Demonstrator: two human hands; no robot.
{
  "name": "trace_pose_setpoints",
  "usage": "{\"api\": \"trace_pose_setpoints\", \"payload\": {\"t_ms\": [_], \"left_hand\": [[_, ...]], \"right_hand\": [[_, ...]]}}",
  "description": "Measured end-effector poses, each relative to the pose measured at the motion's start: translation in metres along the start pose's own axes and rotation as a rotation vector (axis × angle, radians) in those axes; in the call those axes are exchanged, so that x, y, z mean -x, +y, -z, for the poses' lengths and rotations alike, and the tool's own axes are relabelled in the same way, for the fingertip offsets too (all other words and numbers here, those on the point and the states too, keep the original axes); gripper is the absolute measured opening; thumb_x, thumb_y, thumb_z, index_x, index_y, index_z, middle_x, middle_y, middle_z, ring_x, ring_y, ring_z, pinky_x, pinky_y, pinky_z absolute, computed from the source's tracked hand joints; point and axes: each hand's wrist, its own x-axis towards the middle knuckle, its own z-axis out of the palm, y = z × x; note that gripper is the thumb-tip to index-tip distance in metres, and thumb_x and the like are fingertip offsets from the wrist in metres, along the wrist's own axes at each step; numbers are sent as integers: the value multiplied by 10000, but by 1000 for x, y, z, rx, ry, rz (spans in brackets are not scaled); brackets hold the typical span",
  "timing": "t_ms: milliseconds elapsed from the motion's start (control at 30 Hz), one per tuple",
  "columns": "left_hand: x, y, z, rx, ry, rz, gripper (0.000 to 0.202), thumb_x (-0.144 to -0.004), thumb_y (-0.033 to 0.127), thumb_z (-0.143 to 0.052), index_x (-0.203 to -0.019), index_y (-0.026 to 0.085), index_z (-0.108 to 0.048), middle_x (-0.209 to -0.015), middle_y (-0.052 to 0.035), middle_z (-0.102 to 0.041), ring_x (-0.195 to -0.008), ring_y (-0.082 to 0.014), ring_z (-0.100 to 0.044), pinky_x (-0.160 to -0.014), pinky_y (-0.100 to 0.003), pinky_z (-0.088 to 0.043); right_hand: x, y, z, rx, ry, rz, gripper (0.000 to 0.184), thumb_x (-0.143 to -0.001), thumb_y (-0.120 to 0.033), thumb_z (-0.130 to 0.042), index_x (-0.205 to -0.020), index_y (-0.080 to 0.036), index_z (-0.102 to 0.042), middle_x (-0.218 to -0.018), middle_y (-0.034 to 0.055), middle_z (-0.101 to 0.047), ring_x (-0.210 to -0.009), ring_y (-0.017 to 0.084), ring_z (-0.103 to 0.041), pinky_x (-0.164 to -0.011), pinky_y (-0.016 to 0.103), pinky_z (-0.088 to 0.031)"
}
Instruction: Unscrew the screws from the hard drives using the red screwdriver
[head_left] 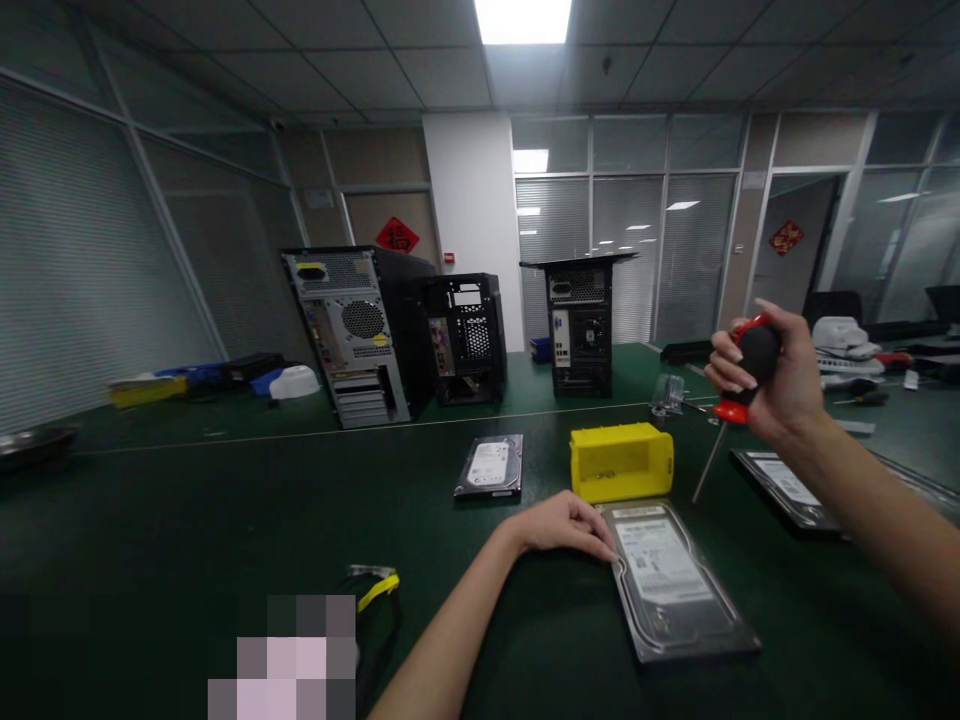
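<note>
My right hand [795, 385] is raised and wrapped around the black and red handle of a screwdriver [760, 352]. The shaft slants down to the left, its tip apart from the drive below. On the green table, my left hand [559, 525] has its thumb and fingers closed at the left edge of a hard drive [671, 590], which lies flat with its label up. Just behind this drive, a yellow plastic bin [622, 490] lies with its opening toward me and a few tiny pieces inside. Another hard drive [491, 465] lies further back on the left.
Three computer cases stand at the back: a large one [409, 330], an open-frame one [491, 340] and a smaller one [600, 340]. More hard drives [787, 480] lie at right. Clear plastic pieces [667, 393] sit behind the bin. A yellow-and-black item [379, 590] lies front left.
</note>
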Motion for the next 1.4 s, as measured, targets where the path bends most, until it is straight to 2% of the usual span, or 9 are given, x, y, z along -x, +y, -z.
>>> {"api": "trace_pose_setpoints", "payload": {"t_ms": [400,533,600,700,800,900,1033,1200,1400], "left_hand": [[2,6,-2,-3,16,12,267,-599,343,-719,-800,168,-699,-719,10,-623,-652,-87,-501,-615,-205,-361],[-1,3,-3,38,61,21,294,-600,362,-711,-799,147,-690,-724,-2,-619,-657,-95,-507,-612,-211,-365],[-5,3,-2,19,316,-12,334,-619,400,-688,-801,121,-684,-592,18,-551,-552,-77,-442,-549,-204,-326],[-11,5,1,-106,944,-147,373,-664,442,-637,-820,106,-678,-439,70,-338,-445,-60,-278,-486,-206,-229],[-11,10,-1,-335,1158,-239,325,-741,437,-561,-847,151,-673,-486,48,-401,-460,-76,-304,-493,-215,-222],[-7,12,-9,-674,1150,-237,256,-811,380,-498,-851,194,-668,-632,6,-543,-552,-97,-418,-554,-225,-266],[-4,7,-17,-1053,1101,-202,213,-853,309,-461,-860,210,-649,-730,-15,-599,-701,-129,-511,-639,-259,-270],[-9,1,-13,-1304,1031,-205,192,-868,269,-443,-884,205,-623,-764,-18,-609,-695,-131,-508,-632,-284,-248],[-23,-2,-2,-1621,889,-285,188,-875,192,-413,-793,188,-582,-712,-20,-579,-688,-145,-490,-624,-301,-235]], "right_hand": [[29,3,22,119,46,-168,220,-824,-385,-426,-719,-208,-503,-557,-38,-441,-343,45,-291,-331,187,-288],[52,0,42,148,214,-324,190,-804,-393,-495,-782,-205,-515,-609,-22,-482,-385,55,-365,-320,172,-349],[67,0,60,108,346,-489,184,-798,-370,-515,-799,-186,-511,-632,0,-502,-434,72,-440,-348,175,-415],[90,1,89,52,487,-756,141,-793,-259,-527,-886,-157,-494,-702,68,-558,-571,136,-577,-518,252,-539],[108,7,104,72,563,-819,172,-783,-119,-523,-945,-148,-472,-776,101,-592,-636,150,-622,-583,267,-557],[116,14,100,103,555,-790,247,-769,-109,-560,-1001,-146,-484,-789,83,-607,-617,135,-625,-555,238,-559],[122,26,87,45,425,-785,269,-782,-225,-578,-1040,-188,-510,-766,60,-615,-495,94,-571,-402,173,-504],[132,37,87,8,342,-853,218,-816,-333,-521,-931,-151,-555,-625,40,-568,-357,26,-435,-296,92,-363],[137,48,95,65,257,-842,241,-816,-388,-496,-922,-183,-563,-616,19,-553,-347,27,-418,-286,94,-339]]}}
